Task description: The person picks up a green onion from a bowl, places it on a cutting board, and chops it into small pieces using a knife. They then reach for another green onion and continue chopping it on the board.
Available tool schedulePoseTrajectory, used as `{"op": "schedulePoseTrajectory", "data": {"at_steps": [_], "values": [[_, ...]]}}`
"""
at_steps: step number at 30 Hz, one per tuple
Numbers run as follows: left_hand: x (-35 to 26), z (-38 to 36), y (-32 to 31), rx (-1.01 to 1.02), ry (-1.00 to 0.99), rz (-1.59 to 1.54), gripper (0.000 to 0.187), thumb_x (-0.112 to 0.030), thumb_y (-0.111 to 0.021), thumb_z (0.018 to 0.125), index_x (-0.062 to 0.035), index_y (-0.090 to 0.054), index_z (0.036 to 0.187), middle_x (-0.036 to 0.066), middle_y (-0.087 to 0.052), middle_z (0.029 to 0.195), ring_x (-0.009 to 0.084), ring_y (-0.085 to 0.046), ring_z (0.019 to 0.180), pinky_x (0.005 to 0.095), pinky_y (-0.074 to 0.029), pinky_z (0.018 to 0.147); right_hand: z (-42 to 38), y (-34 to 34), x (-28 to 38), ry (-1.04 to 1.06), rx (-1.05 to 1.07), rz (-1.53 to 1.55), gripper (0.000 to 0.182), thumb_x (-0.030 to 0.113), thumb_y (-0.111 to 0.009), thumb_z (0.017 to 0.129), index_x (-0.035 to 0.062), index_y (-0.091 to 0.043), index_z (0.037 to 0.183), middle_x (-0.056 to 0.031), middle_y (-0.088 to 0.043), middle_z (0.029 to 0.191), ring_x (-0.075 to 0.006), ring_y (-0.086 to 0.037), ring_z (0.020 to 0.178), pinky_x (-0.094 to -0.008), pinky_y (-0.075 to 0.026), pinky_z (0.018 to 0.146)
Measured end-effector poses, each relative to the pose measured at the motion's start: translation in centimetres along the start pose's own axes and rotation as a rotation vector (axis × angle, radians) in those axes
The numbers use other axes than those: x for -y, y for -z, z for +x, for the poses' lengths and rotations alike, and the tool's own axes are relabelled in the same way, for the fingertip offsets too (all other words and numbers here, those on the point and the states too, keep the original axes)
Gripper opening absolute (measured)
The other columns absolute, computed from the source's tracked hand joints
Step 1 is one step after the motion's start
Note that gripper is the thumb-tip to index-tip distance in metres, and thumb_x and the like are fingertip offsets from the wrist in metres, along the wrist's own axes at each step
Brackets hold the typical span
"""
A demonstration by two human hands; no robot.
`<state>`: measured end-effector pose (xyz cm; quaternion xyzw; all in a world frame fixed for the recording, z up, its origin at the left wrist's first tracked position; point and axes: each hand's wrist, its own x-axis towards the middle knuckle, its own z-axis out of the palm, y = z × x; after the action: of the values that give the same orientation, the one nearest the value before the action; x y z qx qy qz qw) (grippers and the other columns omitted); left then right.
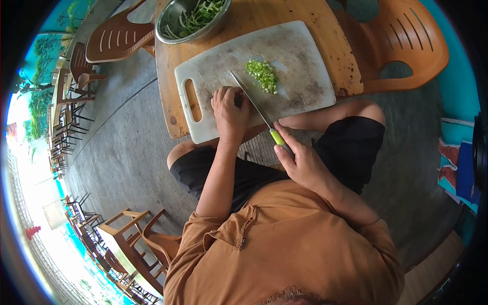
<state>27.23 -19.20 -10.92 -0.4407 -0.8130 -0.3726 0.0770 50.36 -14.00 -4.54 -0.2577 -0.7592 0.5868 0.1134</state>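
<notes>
My right hand [302,160] is closed around the green-and-grey handle of a kitchen knife [256,105]. Its blade slants up and left across the white cutting board [203,91], with the tip resting near the middle. Just left of the blade, my left hand [230,112] lies on the board with its fingers curled. Something small and dark shows by the thumb, but I cannot make out what the fingers hold. Right of the blade sits a small pile of chopped green vegetable [262,76], cut into small pale-green pieces.
A metal bowl [161,31] of cut greens stands at the back left of the wooden table [345,66]. The board overhangs the table's near edge above my knees. Brown plastic chairs [119,38] stand at both sides, and more tables and chairs line the left.
</notes>
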Motion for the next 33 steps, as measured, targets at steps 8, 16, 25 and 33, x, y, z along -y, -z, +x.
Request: {"op": "schedulePoseTrajectory", "data": {"at_steps": [8, 16, 25, 33], "values": [[-0.5, 0.3, 0.2, 0.037, 0.07, 0.016, 0.018, -0.006, -0.079, 0.083, -0.0031, -0.072, 0.1, 0.012, -0.068, 0.101, 0.0336, -0.065, 0.101, 0.0446, -0.049, 0.095, -1.4, 0.3, 0.5, -0.111, 0.036, -0.027, 0.056, 0.024, -0.058, 0.109, 0.0, -0.044, 0.158, -0.0328, -0.068, 0.13, -0.0461, -0.069, 0.118, -0.047, -0.057, 0.097], [-0.2, 0.2, -0.3, -0.046, 0.003, -0.012, 0.011, -0.011, -0.078, 0.088, -0.006, -0.073, 0.095, 0.009, -0.066, 0.094, 0.0306, -0.063, 0.094, 0.0442, -0.048, 0.092, -0.8, 0.7, 1.2, -0.08, -0.011, 0.103, 0.056, 0.023, -0.058, 0.109, -0.0013, -0.045, 0.157, -0.0323, -0.069, 0.129, -0.0422, -0.072, 0.117, -0.0435, -0.057, 0.096], [-0.5, 0.3, 0.2, -0.035, -0.012, 0.003, 0.01, -0.013, -0.077, 0.089, -0.0068, -0.075, 0.097, 0.009, -0.069, 0.098, 0.0305, -0.065, 0.098, 0.0444, -0.048, 0.093, -2.1, 1.5, 1.7, -0.147, 0.06, 0.168, 0.057, 0.024, -0.057, 0.11, -0.0024, -0.044, 0.158, -0.0299, -0.072, 0.12, -0.0338, -0.075, 0.107, -0.0386, -0.057, 0.093], [-0.1, 0.1, -0.4, -0.048, -0.03, 0.023, 0.011, -0.011, -0.077, 0.087, -0.0067, -0.073, 0.096, 0.01, -0.067, 0.097, 0.0322, -0.064, 0.098, 0.0454, -0.048, 0.093, -3.1, 0.4, -0.4, -0.041, 0.008, 0.149, 0.058, 0.024, -0.056, 0.11, -0.0025, -0.041, 0.16, -0.0278, -0.072, 0.108, -0.0283, -0.075, 0.093, -0.0374, -0.057, 0.087]]}}
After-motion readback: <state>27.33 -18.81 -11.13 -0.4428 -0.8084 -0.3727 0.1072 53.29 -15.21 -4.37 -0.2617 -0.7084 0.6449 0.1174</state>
